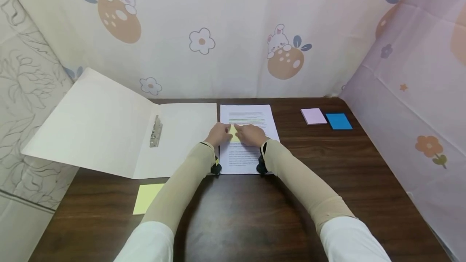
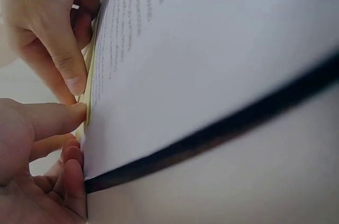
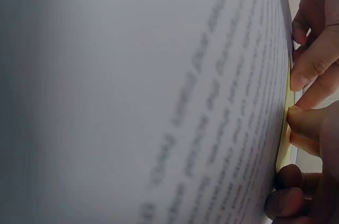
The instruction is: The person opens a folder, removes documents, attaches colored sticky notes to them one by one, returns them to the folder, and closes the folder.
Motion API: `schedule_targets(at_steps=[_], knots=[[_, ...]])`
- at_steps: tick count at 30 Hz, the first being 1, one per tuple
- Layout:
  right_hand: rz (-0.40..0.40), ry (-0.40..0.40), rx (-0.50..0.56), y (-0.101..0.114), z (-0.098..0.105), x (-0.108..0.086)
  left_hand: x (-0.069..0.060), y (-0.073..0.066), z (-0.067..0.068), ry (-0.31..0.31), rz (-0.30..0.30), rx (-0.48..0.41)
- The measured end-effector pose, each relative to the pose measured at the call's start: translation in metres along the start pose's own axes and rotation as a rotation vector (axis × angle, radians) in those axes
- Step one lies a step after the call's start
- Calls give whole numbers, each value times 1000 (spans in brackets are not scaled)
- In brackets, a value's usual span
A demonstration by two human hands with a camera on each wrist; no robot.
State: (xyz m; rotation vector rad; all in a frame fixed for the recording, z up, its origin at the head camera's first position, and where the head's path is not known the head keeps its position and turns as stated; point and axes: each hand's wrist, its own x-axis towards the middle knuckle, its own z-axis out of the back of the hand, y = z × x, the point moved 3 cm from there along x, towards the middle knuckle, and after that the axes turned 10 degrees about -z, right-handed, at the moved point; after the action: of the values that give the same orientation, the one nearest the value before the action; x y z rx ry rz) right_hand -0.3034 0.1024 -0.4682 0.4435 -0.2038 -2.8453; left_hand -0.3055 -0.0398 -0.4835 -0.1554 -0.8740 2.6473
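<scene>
- The folder lies spread beside the page, its left cover tilted up; inside, by the crease, sits a metal clip.
- My left hand and right hand have thumb and fingertips on the yellow note, which is on the page's upper middle; I cannot tell whether either pinches it or only presses.
- My fingers hide the note's sides, and the print beneath it is covered.
- My left sleeve cuts off part of the yellow pad.
- Up close, the print blurs.
</scene>
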Motion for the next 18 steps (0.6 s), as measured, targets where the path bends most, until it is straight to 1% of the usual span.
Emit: schedule_targets(at_steps=[3, 8, 13, 15, 18], knots=[[-51, 37, 12, -5, -1, 1, 0, -1, 0, 4, 6, -5], [-122, 61, 15, -12, 0, 1, -1, -2, 1, 6, 3, -14], [-149, 78, 47, -14, 4, -3, -1, -2, 4, -2, -4, -31], [-152, 77, 42, -16, 5, -5, -2, -2, 4, 5, -7, -34], [-155, 79, 26, -20, 5, -7, -2, -1, 2, 16, 5, -36]])
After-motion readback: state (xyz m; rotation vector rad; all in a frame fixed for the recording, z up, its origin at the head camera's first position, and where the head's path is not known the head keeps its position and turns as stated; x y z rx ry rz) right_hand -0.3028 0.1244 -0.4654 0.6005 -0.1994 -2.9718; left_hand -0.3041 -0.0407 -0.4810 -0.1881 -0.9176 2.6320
